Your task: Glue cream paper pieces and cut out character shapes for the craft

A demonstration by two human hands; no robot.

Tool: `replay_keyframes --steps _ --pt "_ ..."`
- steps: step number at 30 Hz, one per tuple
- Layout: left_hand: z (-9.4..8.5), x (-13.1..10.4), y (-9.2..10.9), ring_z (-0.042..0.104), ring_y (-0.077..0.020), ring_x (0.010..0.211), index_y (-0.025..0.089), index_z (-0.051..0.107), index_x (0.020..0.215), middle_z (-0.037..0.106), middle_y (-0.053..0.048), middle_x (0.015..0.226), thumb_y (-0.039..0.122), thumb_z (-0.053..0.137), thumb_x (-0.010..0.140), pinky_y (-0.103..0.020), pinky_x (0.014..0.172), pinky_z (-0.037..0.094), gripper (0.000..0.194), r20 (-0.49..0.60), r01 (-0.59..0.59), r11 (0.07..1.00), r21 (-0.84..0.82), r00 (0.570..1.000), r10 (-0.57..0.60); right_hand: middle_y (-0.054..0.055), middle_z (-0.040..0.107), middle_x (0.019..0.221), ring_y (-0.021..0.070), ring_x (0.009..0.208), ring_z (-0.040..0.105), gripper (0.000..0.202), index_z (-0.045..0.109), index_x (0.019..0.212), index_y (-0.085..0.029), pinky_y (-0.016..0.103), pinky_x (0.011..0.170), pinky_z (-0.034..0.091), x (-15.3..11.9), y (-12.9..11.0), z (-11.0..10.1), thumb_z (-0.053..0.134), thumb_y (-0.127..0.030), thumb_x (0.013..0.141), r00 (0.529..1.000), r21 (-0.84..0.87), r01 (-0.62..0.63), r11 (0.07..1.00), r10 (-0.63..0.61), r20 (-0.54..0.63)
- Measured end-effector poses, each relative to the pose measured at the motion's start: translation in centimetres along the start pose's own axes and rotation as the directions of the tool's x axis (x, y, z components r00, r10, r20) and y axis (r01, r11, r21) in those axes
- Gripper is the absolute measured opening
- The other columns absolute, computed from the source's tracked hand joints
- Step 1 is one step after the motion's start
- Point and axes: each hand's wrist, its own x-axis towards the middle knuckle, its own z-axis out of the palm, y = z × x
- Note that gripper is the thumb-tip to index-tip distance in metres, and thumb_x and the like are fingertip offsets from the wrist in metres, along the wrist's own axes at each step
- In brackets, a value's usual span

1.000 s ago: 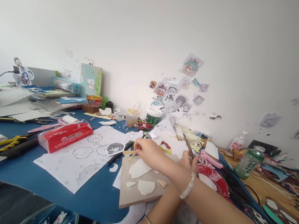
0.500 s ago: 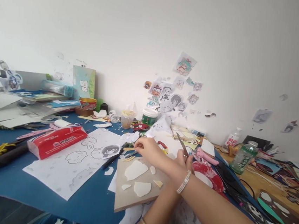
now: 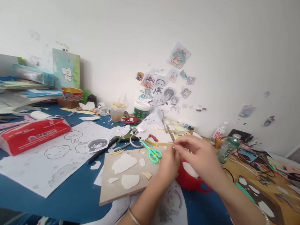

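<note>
Board is the landmark. Beyond its far right corner, both hands together, a tan strip sticking out leftward from them. Right hand: thumb and fingertips drawn together at the strip's near end, seemingly pinching it, little gap. Left hand, just off the board's right edge: fingers curled inward, palm hidden; cannot tell how tightly it closes or on what. A metal blade rises up and left beside the strip (handle lost behind the fingers, so whose grip it belongs to is unclear).

Main worry: blade and fingertips share a small space. A slip along the strip could carry the edge into a finger; cause would be a weak hold on something so narrow. Strip looks thin; pressing hard or bending it might snap it.

Lesser worries. Scissors lie over the board's far right part, close by the left hand; a sideways knock could push them into the white pieces on the board. Tan wedge, near the board's right edge, sits beside the left forearm and could be swept off. Red dish, right of the board, is under the right hand; a dropped wrist could tip it.
</note>
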Motion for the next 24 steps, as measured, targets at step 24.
replay_keyframes --steps 24 --pt "-0.8 -0.4 0.9 0.053 -0.0119 0.043 0.023 0.038 0.079 0.056 0.006 0.051 0.038 0.042 0.084 -0.023 0.047 0.04 0.017 0.001 -0.161 0.982 0.103 0.987 0.162 0.002 0.063 0.066 0.0137 0.064 0.053 0.013 0.065 0.065 -0.014 0.023 0.059 0.037 0.2 11.9 -6.2 0.056 -0.02 0.073 0.821 -0.383 -0.313 0.869 0.45 0.351"
